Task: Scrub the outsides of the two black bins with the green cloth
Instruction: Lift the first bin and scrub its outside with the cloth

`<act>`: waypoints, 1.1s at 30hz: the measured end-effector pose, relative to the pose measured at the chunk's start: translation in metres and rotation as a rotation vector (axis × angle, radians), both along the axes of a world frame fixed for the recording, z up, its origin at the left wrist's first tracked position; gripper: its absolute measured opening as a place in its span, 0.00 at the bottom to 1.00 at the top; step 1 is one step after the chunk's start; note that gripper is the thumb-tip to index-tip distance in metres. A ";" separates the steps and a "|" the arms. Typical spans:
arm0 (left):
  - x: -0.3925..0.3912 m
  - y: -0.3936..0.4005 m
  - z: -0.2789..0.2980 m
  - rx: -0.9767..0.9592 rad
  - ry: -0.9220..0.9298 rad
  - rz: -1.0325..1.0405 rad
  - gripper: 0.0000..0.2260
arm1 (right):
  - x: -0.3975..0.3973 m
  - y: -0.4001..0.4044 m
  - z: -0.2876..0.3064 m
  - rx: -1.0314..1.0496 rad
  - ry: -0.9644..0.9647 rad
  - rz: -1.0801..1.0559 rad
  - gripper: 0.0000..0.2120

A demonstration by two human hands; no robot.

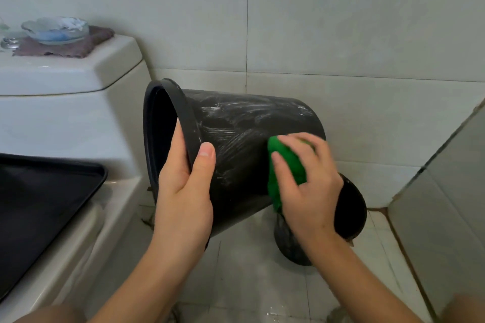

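Scrubbing is under way here, and I'm watching the grip more than the cloth. My left hand (pixel 183 191) holds the larger black bin (pixel 249 144) by its rim, thumb on the outside, fingers curled inside the mouth, so the bin hangs tipped on its side above the floor with its opening turned left toward the toilet (pixel 78 113). My right hand (pixel 307 181) has the green cloth (pixel 286 165) bunched under curled fingers and pressed to the bin's wall, toward the base end. White soapy streaks cover the upper side of the wall.

Here's the risk as I judge it: that rim looks wet and soapy, and one hand carries the whole bin. Press too hard with the cloth and the rim could slide out of my left hand, dropping the bin onto the second black bin (pixel 351 212), which stands on the floor tiles (pixel 249 257) just below and right, half hidden by my right wrist. The floor near me shows a wet glint, so a dropped bin might skid.

The underside looks barely streaked, so I'd guess a turn of the bin is needed, another slip chance. On the far left a glass dish (pixel 55 30) sits on the cistern, well apart.
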State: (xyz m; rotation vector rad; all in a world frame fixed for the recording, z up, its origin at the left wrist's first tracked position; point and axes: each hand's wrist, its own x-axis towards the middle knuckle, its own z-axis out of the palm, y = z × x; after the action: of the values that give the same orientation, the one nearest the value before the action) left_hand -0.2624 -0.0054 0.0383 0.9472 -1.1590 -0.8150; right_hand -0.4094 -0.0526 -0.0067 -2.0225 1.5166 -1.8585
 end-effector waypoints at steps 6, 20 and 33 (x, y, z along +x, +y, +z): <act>0.003 0.002 0.005 0.023 0.081 0.019 0.18 | 0.013 0.017 0.013 -0.280 0.215 0.193 0.10; 0.009 0.004 0.002 -0.011 -0.043 -0.051 0.23 | -0.020 -0.015 0.011 0.084 0.013 -0.018 0.12; 0.016 0.018 0.014 0.061 0.034 -0.010 0.17 | -0.058 -0.032 0.003 0.216 -0.140 -0.168 0.09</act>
State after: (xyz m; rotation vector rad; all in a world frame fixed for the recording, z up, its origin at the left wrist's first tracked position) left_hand -0.2459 0.0127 0.0521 0.9749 -1.1157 -0.8753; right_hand -0.4669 -0.0846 -0.0036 -1.6843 1.8065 -1.7558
